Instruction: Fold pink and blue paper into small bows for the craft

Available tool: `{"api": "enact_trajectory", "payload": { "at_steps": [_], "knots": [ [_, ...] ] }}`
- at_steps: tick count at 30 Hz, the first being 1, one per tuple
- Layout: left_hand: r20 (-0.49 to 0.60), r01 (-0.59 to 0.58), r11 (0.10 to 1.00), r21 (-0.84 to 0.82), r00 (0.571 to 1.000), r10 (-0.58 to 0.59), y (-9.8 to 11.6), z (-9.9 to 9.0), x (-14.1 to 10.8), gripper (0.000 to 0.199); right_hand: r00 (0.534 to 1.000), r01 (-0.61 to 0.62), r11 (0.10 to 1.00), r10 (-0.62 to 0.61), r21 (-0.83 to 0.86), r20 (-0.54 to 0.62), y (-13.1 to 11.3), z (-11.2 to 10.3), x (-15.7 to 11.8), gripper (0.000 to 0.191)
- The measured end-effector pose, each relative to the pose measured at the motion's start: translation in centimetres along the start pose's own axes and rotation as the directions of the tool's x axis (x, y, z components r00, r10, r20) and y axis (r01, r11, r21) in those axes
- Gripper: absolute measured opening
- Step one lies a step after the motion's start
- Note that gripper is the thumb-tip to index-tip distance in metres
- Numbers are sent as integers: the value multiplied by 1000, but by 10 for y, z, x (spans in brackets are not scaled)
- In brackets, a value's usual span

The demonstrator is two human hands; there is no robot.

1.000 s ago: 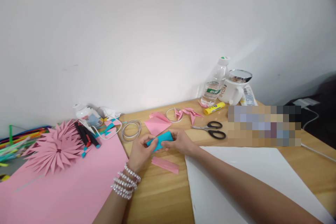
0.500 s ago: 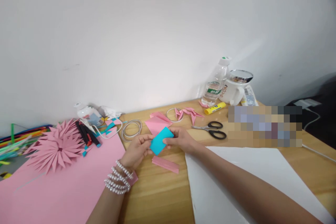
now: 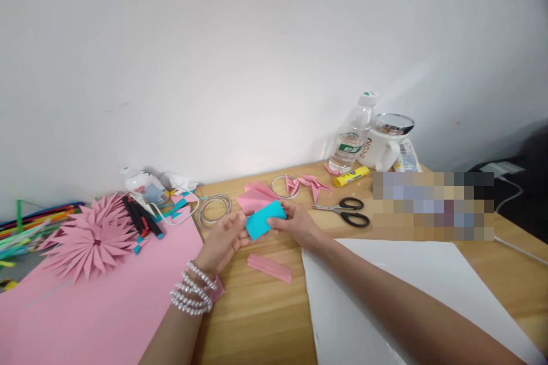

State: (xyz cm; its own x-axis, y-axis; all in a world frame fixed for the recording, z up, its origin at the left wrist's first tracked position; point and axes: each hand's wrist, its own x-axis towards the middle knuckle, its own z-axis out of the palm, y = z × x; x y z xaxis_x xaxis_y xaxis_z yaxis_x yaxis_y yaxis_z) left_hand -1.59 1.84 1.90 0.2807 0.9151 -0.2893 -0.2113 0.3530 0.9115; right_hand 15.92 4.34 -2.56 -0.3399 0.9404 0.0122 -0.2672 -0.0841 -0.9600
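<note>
A small folded rectangle of blue paper is held above the table, tilted with its right end higher. My right hand pinches its right end, thumb on the face and fingers behind. At the left end, the fingers of my left hand close on the paper's edge; some fingertips are hidden behind it. Pearl bracelets circle my left wrist. Just below the hands lies a narrow pink paper strip. Behind the blue piece is pink folded paper, partly covered.
Scissors, a yellow glue stick, pink folded shapes and a water bottle are to the right. A white board lies beneath my right forearm. Pink spiky paper flowers and a pink sheet are left.
The blue paper has turned to lie flatter and moved slightly up. My left hand's fingers have loosened and shifted along its left edge; the right hand keeps its pinch.
</note>
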Motion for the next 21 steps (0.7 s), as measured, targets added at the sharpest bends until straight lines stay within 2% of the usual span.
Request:
{"api": "enact_trajectory", "payload": {
  "at_steps": [3,7,12,17,21],
  "knots": [
    [-10,-46,994,96,999,47,-7,1,2,48,999,12,1000,-12,0,37,0,1,-1,35],
    [-1,-54,993,107,999,55,-11,-3,3,47,994,22,999,-25,33,110,1,1,-1,35],
    [-57,-20,988,156,998,29,-4,-6,2,48,987,101,995,-98,-12,127,-3,3,-3,53],
    [-40,-46,983,179,998,54,-2,-5,1,46,971,190,978,-176,-82,159,-1,3,-3,38],
    [11,-77,981,181,997,76,-4,-5,1,51,984,141,988,-133,-59,121,3,2,-2,35]
  ]
}}
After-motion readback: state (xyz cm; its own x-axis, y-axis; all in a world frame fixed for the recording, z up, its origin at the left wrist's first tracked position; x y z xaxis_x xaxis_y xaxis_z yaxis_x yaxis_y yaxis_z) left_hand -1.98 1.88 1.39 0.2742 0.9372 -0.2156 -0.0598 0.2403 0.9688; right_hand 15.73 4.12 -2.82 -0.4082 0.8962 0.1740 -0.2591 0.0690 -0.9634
